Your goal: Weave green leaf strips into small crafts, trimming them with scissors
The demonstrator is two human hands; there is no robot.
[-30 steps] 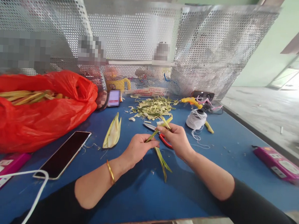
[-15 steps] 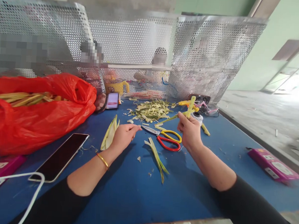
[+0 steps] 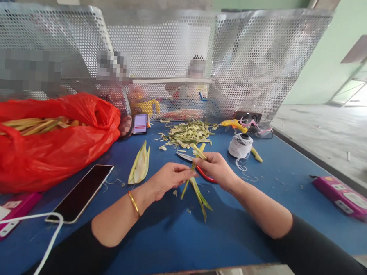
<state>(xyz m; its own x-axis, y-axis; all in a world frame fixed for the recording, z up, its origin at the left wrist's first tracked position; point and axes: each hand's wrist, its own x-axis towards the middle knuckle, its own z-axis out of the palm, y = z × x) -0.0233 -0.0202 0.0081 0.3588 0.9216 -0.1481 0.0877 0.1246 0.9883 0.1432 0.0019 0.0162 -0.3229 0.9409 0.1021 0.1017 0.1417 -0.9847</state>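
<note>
Fibrous plant strip (image 3: 198, 151), glossy plastic bag (image 3: 62, 160), perforated metal screen (image 3: 163, 46).

I am losing much of the scissors (image 3: 185, 157) behind the right hand (image 3: 216, 168), whose fingers, together with the left hand's (image 3: 169, 178), are covering parts of the green strip (image 3: 184, 191). The left edge is cutting off the red bag (image 3: 52, 169); the bottom edge is cropping the white cable (image 3: 52, 241) and both black sleeves (image 3: 82, 245). Pixelated patches (image 3: 29, 70) are masking spots at the perforated screen (image 3: 164, 42), and I am not managing to read the blurred display (image 3: 140, 123).
</note>
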